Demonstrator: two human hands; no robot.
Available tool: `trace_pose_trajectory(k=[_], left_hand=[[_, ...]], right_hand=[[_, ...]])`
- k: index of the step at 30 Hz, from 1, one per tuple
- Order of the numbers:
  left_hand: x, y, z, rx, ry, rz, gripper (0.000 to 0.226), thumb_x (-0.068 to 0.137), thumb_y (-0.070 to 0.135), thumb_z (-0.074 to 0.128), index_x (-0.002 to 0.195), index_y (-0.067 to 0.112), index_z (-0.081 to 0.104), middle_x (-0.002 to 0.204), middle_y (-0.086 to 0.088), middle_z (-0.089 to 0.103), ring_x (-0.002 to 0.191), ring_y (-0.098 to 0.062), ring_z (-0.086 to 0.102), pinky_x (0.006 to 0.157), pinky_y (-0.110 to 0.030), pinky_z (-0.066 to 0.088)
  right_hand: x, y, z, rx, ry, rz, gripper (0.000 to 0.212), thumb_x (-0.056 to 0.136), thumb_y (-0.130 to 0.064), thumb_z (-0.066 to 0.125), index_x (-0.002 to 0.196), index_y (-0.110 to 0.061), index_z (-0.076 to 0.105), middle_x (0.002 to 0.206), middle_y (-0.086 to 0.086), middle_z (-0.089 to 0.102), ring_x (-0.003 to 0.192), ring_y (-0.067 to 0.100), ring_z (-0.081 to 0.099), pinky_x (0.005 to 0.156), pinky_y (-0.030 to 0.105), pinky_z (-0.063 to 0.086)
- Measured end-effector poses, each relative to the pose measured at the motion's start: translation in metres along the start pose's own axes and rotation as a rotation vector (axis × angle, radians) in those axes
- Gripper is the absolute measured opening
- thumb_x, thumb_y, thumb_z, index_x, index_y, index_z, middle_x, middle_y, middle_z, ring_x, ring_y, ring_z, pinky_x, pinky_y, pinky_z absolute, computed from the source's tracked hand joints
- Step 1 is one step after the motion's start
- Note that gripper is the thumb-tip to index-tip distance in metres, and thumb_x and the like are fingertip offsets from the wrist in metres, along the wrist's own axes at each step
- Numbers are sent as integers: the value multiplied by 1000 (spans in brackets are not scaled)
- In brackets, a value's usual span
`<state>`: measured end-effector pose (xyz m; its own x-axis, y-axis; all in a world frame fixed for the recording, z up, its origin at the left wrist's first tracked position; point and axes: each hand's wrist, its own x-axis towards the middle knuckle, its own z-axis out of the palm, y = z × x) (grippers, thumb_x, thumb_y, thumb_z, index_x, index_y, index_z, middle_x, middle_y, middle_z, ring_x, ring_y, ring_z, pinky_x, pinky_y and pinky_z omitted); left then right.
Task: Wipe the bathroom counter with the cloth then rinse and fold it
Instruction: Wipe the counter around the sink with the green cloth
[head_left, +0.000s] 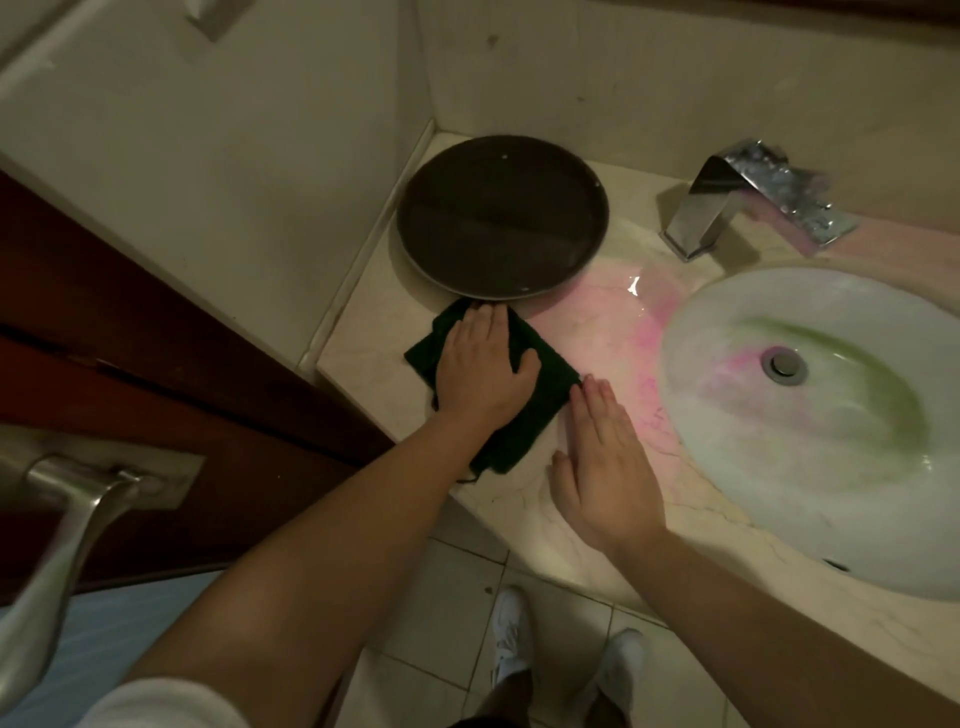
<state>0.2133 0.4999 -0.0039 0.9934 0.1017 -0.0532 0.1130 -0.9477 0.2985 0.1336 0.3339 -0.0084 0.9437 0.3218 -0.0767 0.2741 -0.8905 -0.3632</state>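
A dark green cloth (545, 387) lies folded flat on the pale marble counter (602, 338), near its left front corner. My left hand (480, 366) presses flat on top of the cloth, fingers spread and pointing toward the back. My right hand (605, 462) rests palm down on the bare counter just right of the cloth, its fingertips touching the cloth's right corner. Neither hand grips anything. Part of the cloth is hidden under my left hand and wrist.
A round dark tray (501, 218) sits behind the cloth in the back left corner. An oval white sink (727, 457) with a drain (783, 365) lies to the right, a chrome faucet (727, 197) behind it. A wooden door with a metal handle (72, 519) stands at the left.
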Motion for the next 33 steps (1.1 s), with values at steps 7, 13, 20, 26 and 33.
trace_pose_trajectory(k=[7,13,20,26,33], left_hand=[[20,-6,-19,-276,216,-177,18,88,23,37,79,16,51,93,-6,62,91,-25,57,85,-43,46],[10,-39,-42,-518,376,-388,24,90,12,44,100,12,66,99,-4,62,90,-17,57,74,-27,39],[48,-37,-46,-98,109,58,29,88,25,61,117,24,66,118,1,60,112,-20,50,94,-34,43],[72,-41,-49,132,54,138,22,89,34,63,107,25,73,101,0,65,96,-22,56,84,-40,46],[57,-57,-34,12,246,107,17,88,19,65,101,17,74,94,-5,65,87,-26,57,73,-38,42]], right_hand=[[43,-43,-16,-62,21,-165,67,86,-30,38,147,-4,36,156,14,31,148,31,20,121,42,13],[107,-76,3,-77,-88,-292,63,96,-37,35,153,-12,25,162,8,18,151,25,7,119,38,-4],[110,-69,21,-112,-86,-316,62,96,-43,27,150,-14,33,157,11,31,148,30,18,121,47,12],[87,-39,8,-154,-131,-233,65,98,-45,23,156,-19,12,164,6,9,151,25,3,121,40,-2],[119,-13,-11,-242,-128,-151,66,97,-47,22,156,-21,10,164,4,10,151,24,3,122,40,0]])
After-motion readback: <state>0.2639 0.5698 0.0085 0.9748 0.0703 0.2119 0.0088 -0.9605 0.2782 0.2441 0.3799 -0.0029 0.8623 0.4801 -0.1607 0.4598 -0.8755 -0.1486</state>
